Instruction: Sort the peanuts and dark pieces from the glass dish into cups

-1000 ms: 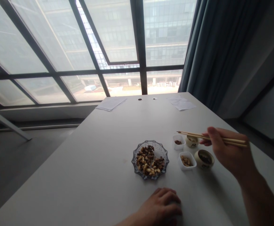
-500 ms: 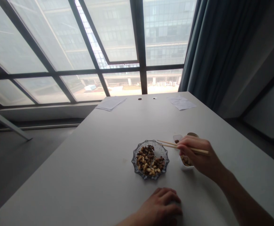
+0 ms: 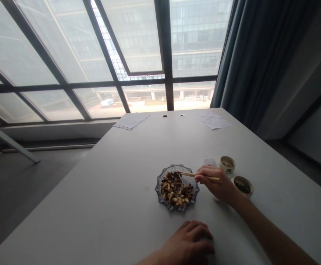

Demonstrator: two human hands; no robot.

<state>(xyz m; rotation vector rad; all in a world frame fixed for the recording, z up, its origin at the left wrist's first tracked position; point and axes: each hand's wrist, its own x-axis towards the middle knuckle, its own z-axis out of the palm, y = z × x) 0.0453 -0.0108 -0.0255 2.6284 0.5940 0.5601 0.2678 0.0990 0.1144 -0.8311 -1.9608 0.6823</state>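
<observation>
My right hand (image 3: 214, 182) is closed around a pair of wooden chopsticks (image 3: 188, 174). Their tips reach into a scalloped glass dish (image 3: 195, 197), meeting the dark seeds (image 3: 174, 176) at its upper part. Whether a seed is pinched between them is too small to tell. Pale nuts, looking like peanuts (image 3: 171, 197), fill the lower left of that dish. My left hand (image 3: 188, 239) rests on the table below the dish, its fingers loosely bent and the thumb apart; nothing shows in it, though its underside is hidden.
Right of the dish stand two small round bowls, one farther back (image 3: 227, 164) and one nearer with dark contents (image 3: 243, 186). A small clear container (image 3: 210, 162) sits partly behind my right hand. Papers (image 3: 131, 120) lie on the white table's (image 3: 116, 176) far left, another sheet (image 3: 214, 120) far right.
My right hand has moved left, carrying the chopstick tips from the dish's far rim onto the dark seeds. The two round bowls now show more fully. My left hand stays put.
</observation>
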